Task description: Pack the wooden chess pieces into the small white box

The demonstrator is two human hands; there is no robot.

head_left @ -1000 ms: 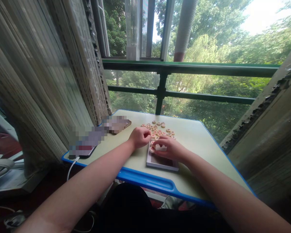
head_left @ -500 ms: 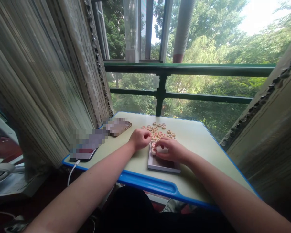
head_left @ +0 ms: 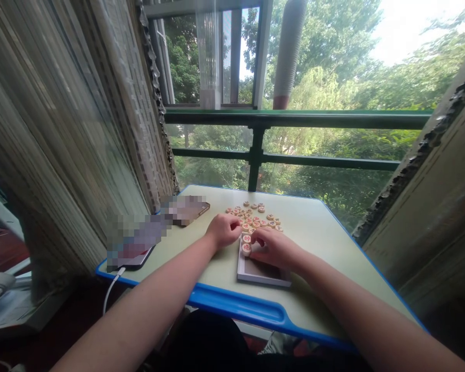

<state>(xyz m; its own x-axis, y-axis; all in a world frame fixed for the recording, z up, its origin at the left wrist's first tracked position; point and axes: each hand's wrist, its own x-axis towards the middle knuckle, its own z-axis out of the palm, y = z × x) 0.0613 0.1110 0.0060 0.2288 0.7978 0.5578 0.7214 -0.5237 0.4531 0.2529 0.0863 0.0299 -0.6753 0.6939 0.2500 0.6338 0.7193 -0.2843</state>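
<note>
My left hand (head_left: pixel 225 230) is closed in a loose fist over the table, left of the pile of round xiangqi pieces (head_left: pixel 256 223). Whatever its curled fingers may hold is hidden. My right hand (head_left: pixel 273 248) reaches over a shallow white-rimmed box (head_left: pixel 261 279) with a brown inside. Two xiangqi pieces with red characters lie face up in the box's far left corner: an upper piece (head_left: pixel 247 238) and a lower piece (head_left: pixel 246 250). The thumb and bent forefinger of my right hand are apart, close against the right edges of these pieces.
The pale table has a blue edge (head_left: pixel 236 302) with a moulded groove at the front. At the left lie a partly blurred phone-like device (head_left: pixel 143 257) with a white cable (head_left: pixel 110 292) and a brown-edged flat case (head_left: pixel 191 211). A green railing (head_left: pixel 313 120) and curtains (head_left: pixel 81 103) stand beyond.
The lower piece, tilted at my right fingertips before, now lies flatter with its red character showing. My left hand keeps its fist. The whole view has shifted slightly.
</note>
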